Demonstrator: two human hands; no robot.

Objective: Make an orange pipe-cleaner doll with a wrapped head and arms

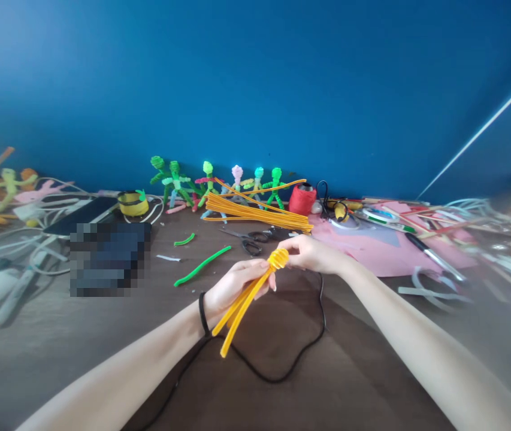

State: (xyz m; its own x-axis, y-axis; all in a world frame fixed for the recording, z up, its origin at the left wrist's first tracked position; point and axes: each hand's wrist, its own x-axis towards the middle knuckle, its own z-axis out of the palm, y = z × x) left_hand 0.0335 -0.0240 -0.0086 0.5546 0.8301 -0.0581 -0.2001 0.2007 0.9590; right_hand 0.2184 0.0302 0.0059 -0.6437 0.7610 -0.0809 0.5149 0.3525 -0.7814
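Note:
Between my two hands is a yellow pipe cleaner figure (278,258) with a coiled, rounded top and long loose stems pointing down toward me. My left hand (241,282) pinches it just below the coil, with the stems running across the palm side. At the coil's right edge, the fingers of my right hand (307,252) are closed on it; their tips are partly hidden behind the coil. Beyond my hands lie black-handled scissors (251,242). A long green pipe cleaner piece (202,266) and a shorter green piece (184,240) rest to the left.
Pipe cleaner dolls (177,182) line the blue wall behind an orange pipe cleaner bundle (255,212). A red spool (302,199) stands beside pink paper (367,245). A blurred-out dark device (111,260) lies left. A black cable (322,311) loops under my hands.

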